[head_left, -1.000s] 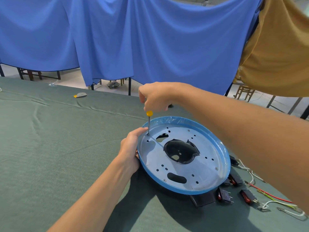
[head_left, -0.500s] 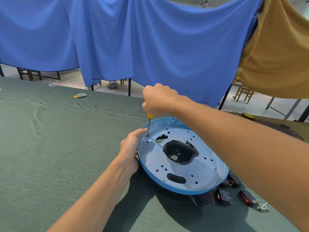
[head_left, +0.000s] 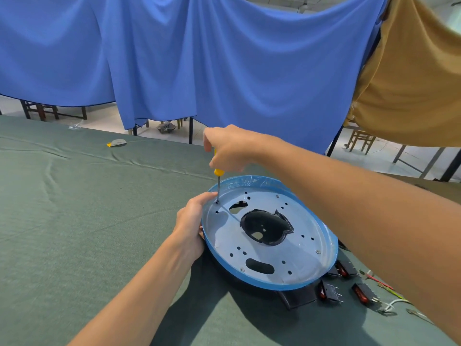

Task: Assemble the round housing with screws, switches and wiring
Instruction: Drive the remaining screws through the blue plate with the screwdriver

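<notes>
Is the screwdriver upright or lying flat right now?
Upright: the right hand grips the screwdriver near vertical, its tip on the round housing.

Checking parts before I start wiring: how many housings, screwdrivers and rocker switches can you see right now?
round blue-rimmed grey metal housing: 1
yellow-handled screwdriver: 1
black rocker switches with red buttons: 3 in plain view
Total: 5

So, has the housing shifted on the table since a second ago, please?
No. The housing still sits just as close to the switches, left hand holding its rim.
</notes>
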Demonstrator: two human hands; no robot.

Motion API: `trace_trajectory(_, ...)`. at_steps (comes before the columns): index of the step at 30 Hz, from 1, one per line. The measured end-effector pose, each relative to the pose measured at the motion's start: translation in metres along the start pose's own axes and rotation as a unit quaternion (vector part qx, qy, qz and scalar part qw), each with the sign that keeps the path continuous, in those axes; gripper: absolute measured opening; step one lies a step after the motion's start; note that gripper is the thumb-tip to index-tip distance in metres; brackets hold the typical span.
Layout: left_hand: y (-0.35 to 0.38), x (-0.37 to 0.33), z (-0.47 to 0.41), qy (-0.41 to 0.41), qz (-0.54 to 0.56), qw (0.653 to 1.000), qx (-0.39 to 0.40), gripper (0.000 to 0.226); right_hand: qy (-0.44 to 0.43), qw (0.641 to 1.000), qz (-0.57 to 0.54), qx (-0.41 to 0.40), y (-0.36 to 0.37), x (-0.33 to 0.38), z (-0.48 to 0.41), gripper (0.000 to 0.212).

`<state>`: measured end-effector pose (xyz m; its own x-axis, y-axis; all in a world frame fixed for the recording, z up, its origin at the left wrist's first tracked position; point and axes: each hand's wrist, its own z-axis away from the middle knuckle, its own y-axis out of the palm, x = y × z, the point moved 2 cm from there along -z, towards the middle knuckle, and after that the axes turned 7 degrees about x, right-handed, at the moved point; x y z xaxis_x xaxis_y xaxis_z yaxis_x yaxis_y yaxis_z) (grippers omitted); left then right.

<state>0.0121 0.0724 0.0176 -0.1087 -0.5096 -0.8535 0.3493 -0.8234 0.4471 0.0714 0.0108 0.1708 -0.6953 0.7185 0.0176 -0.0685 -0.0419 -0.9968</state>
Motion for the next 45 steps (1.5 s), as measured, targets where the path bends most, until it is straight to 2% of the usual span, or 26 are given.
trace_trajectory(2, 0.001, 0.000, 0.000, -0.002, 0.001, 1.000, 0.000, 0.048, 0.003, 0.997, 0.024, -0.068, 0.006, 0.000, 0.000, 0.010)
trace_trajectory(3, 0.001, 0.000, 0.001, -0.002, 0.001, 1.000, -0.001, 0.048, 0.017, 0.996, 0.032, -0.084, 0.008, -0.001, 0.000, 0.017)
trace_trajectory(5, 0.000, 0.000, 0.001, -0.004, 0.001, 1.000, -0.002, 0.048, 0.032, 0.997, 0.045, -0.050, 0.006, 0.000, 0.001, 0.030)
trace_trajectory(6, 0.000, 0.000, 0.000, -0.005, 0.001, 1.000, -0.002, 0.048, 0.022, 0.999, 0.034, -0.019, 0.004, 0.000, 0.000, 0.025)
trace_trajectory(8, -0.001, 0.000, 0.000, -0.006, -0.001, 1.000, -0.006, 0.047, -0.005, 1.000, 0.011, 0.012, 0.000, 0.003, 0.000, 0.004)
trace_trajectory(11, 0.000, 0.000, 0.000, -0.008, -0.003, 1.000, -0.005, 0.047, 0.000, 0.997, 0.049, -0.066, 0.005, 0.003, 0.000, 0.005)
trace_trajectory(12, 0.000, 0.000, 0.000, -0.008, -0.003, 1.000, -0.006, 0.047, 0.015, 0.995, 0.063, -0.078, 0.007, 0.002, -0.002, 0.015)
trace_trajectory(13, 0.000, 0.000, 0.000, -0.009, -0.004, 1.000, -0.006, 0.047, 0.022, 0.995, 0.071, -0.067, 0.007, 0.003, 0.000, 0.021)
trace_trajectory(16, 0.000, 0.000, 0.000, -0.009, -0.002, 1.000, -0.007, 0.048, 0.008, 0.999, 0.039, 0.032, 0.000, 0.004, -0.002, 0.019)
trace_trajectory(17, 0.000, 0.000, 0.000, -0.009, -0.002, 1.000, -0.009, 0.048, 0.000, 0.999, 0.033, 0.033, -0.002, 0.006, -0.001, 0.019)
trace_trajectory(19, 0.000, 0.000, 0.000, -0.011, -0.003, 1.000, -0.009, 0.046, -0.004, 0.998, 0.062, -0.026, 0.000, 0.006, -0.001, 0.005)
trace_trajectory(21, 0.000, 0.000, 0.000, -0.012, -0.003, 1.000, -0.011, 0.045, 0.023, 0.991, 0.110, -0.071, 0.005, 0.003, -0.002, 0.027)
trace_trajectory(23, 0.000, 0.000, 0.000, -0.011, -0.003, 1.000, -0.011, 0.046, 0.026, 0.992, 0.116, -0.029, 0.002, 0.003, -0.001, 0.023)
trace_trajectory(25, 0.000, 0.000, 0.000, -0.012, -0.006, 1.000, -0.012, 0.047, 0.010, 0.996, 0.076, 0.037, -0.003, 0.004, -0.002, 0.017)
trace_trajectory(26, -0.001, 0.000, 0.000, -0.012, -0.006, 1.000, -0.013, 0.047, 0.000, 0.997, 0.064, 0.042, -0.003, 0.006, 0.000, 0.018)
trace_trajectory(28, 0.000, 0.000, 0.000, -0.013, -0.006, 1.000, -0.011, 0.048, -0.004, 0.998, 0.056, -0.006, 0.000, 0.005, 0.001, 0.006)
trace_trajectory(30, 0.000, 0.000, 0.001, -0.013, -0.008, 1.000, -0.012, 0.047, 0.025, 0.996, 0.069, -0.041, 0.002, 0.004, 0.003, 0.015)
trace_trajectory(33, 0.000, 0.000, 0.000, -0.009, -0.008, 1.000, -0.011, 0.047, 0.019, 0.996, 0.078, 0.032, -0.006, 0.007, 0.002, 0.009)
trace_trajectory(35, -0.001, 0.000, 0.000, -0.010, -0.006, 1.000, -0.012, 0.047, 0.001, 0.996, 0.063, 0.056, -0.007, 0.008, 0.000, 0.017)
trace_trajectory(37, -0.001, 0.001, -0.001, -0.011, -0.004, 1.000, -0.003, 0.047, -0.001, 0.997, 0.073, 0.000, 0.000, 0.006, -0.003, 0.007)
trace_trajectory(39, -0.001, 0.001, -0.001, -0.010, -0.001, 1.000, -0.001, 0.047, 0.029, 0.994, 0.091, -0.050, 0.004, 0.003, -0.003, 0.021)
trace_trajectory(42, -0.002, 0.001, -0.002, -0.009, 0.002, 1.000, -0.001, 0.048, 0.029, 0.996, 0.075, 0.034, -0.003, 0.002, -0.004, 0.010)
trace_trajectory(43, -0.002, 0.001, -0.003, -0.009, 0.003, 1.000, -0.001, 0.048, 0.020, 0.997, 0.056, 0.056, -0.006, 0.002, -0.003, 0.012)
trace_trajectory(45, -0.003, 0.002, -0.004, -0.009, 0.002, 1.000, 0.001, 0.048, 0.006, 0.998, 0.053, 0.027, -0.003, 0.001, -0.004, 0.007)
